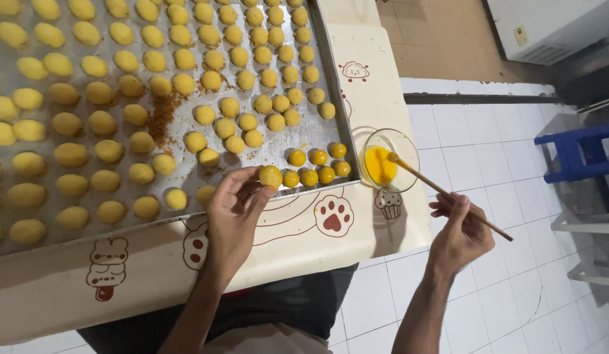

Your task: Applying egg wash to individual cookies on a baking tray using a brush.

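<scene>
A low table (383, 85) stands over a white tiled floor (488, 164), and it is covered with a cream mat (298, 242) printed with small cartoon figures, a paw and a cupcake. On the mat lies a big metal tray (186, 167), full of rows of yellow dough balls (72, 154); brown crumbs (161, 118) are scattered near the middle of the tray. At the right there is a blue stool (579, 154), and in the top corner a white cabinet (547, 26).

The left hand (233, 210) rests at the near edge of the tray, and its thumb and fingers are closed around one ball (271, 176), at the start of a short row of shinier, darker yellow balls (317, 167).

The right hand (460, 233) is over the floor, beside the table, and pinches a thin wooden brush (448, 196) near its back end. The long axis of the brush goes diagonally: the tip points up and to the left, into a small glass bowl (406, 141) with yellow liquid (380, 165), and the other end points down and to the right. The bowl stands on the mat, just beside the right edge of the tray.

The tray is cut off at the top and at the left. The bristles are hard to see in the liquid; probably they touch it. The person's body is hidden under the table.
</scene>
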